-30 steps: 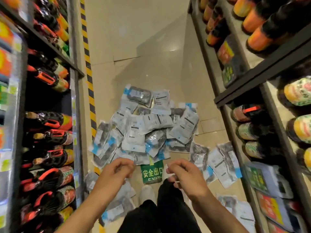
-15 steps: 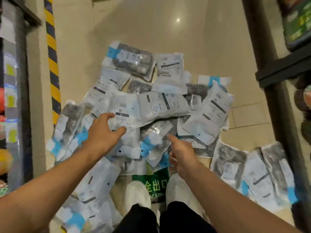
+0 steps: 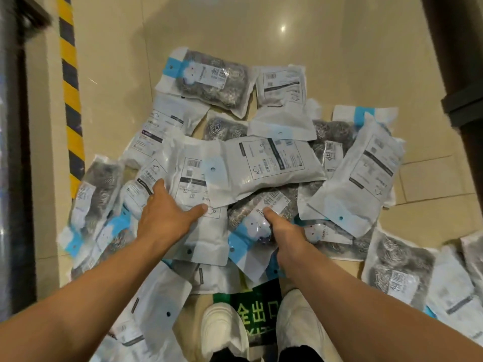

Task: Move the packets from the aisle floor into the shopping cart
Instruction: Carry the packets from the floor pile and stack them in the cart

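Several packets of steel scourers lie heaped on the beige aisle floor (image 3: pixel 261 30); some show white backs, others clear fronts with blue headers. My left hand (image 3: pixel 167 212) lies on a white-backed packet (image 3: pixel 201 231) near the heap's middle, fingers stretched forward and thumb spread. My right hand (image 3: pixel 285 231) holds a clear-fronted packet (image 3: pixel 251 218), thumb on top and fingers hidden beneath it. A large white packet (image 3: pixel 266 165) lies just beyond both hands. No shopping cart is in view.
A yellow-and-black floor stripe (image 3: pixel 70 95) runs along the left shelf base (image 3: pixel 13 152). A dark shelf post (image 3: pixel 460 74) stands at the right. My white shoes (image 3: pixel 224 333) stand on a green exit sticker (image 3: pixel 258 309). More packets lie at the right (image 3: pixel 400 270).
I have bent down toward the heap. Both hands dropped from in front of me onto the packets, the left landing flat and the right closing on a clear-fronted one.
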### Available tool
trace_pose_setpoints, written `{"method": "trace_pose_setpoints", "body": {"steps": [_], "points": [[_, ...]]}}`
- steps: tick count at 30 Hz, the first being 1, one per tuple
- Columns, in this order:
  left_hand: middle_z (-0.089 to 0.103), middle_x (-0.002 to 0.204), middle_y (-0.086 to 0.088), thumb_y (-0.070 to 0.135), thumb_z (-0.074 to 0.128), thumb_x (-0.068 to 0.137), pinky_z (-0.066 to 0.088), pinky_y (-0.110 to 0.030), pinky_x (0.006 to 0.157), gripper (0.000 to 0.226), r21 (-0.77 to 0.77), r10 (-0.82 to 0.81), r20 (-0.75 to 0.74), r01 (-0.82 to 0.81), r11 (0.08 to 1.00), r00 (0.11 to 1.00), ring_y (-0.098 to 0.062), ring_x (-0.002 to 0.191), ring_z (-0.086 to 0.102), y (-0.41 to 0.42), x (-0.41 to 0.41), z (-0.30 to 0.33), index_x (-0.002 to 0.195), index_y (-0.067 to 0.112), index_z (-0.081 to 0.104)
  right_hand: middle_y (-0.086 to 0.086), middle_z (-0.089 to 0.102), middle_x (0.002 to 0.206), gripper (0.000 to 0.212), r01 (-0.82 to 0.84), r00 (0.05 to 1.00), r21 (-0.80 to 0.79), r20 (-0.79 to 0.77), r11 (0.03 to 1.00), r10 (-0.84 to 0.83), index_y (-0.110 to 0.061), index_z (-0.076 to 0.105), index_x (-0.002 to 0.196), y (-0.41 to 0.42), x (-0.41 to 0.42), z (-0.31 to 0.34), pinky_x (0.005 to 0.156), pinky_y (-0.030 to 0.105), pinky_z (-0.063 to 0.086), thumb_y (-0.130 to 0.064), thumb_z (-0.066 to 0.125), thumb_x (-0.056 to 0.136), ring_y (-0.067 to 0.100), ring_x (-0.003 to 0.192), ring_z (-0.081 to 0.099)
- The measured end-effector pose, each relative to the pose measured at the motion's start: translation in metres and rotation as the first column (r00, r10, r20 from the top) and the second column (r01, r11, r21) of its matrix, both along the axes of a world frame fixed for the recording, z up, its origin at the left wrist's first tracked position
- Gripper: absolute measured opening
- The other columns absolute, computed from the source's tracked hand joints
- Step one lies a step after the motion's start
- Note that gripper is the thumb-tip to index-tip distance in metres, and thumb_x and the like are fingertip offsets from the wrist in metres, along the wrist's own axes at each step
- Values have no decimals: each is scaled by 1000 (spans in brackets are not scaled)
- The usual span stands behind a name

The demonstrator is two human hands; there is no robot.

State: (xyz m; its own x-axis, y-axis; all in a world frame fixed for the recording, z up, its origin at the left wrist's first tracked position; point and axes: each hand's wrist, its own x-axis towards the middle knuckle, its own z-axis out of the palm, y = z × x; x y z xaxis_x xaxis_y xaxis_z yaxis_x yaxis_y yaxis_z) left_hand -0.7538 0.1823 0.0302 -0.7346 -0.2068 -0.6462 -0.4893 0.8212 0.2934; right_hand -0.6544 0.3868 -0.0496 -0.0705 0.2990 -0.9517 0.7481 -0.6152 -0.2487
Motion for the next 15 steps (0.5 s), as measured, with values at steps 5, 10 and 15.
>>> {"method": "trace_pose_setpoints", "body": {"steps": [5,10,15], "points": [[70,125,-11,42,93,70,54,-42,96,72,10,58,91,-59,998,994,-34,112,65,10,-1,12,127,12,63,10,76,108,122,-28,999,31,37,999,27,-14,68,123,3,13,-24,88,58,61,-65,95,16,37,94,74],[78,104,-2,27,94,69,60,-41,90,43,158,123,207,-158,975,970,-24,92,73,7,16,67,108,22,76,10,74,85,34,-152,980,42,136,987,145,-9,67,90,10,38,105,75,40,61,-33,86,76,29,77,70],[79,105,6,17,90,74,60,-30,84,44,272,143,270,-218,937,952,-15,92,74,-17,57,176,114,26,74,7,72,95,43,-346,938,223,81,911,337,-18,55,106,24,78,242,76,44,63,-25,86,76,26,83,72]]}}
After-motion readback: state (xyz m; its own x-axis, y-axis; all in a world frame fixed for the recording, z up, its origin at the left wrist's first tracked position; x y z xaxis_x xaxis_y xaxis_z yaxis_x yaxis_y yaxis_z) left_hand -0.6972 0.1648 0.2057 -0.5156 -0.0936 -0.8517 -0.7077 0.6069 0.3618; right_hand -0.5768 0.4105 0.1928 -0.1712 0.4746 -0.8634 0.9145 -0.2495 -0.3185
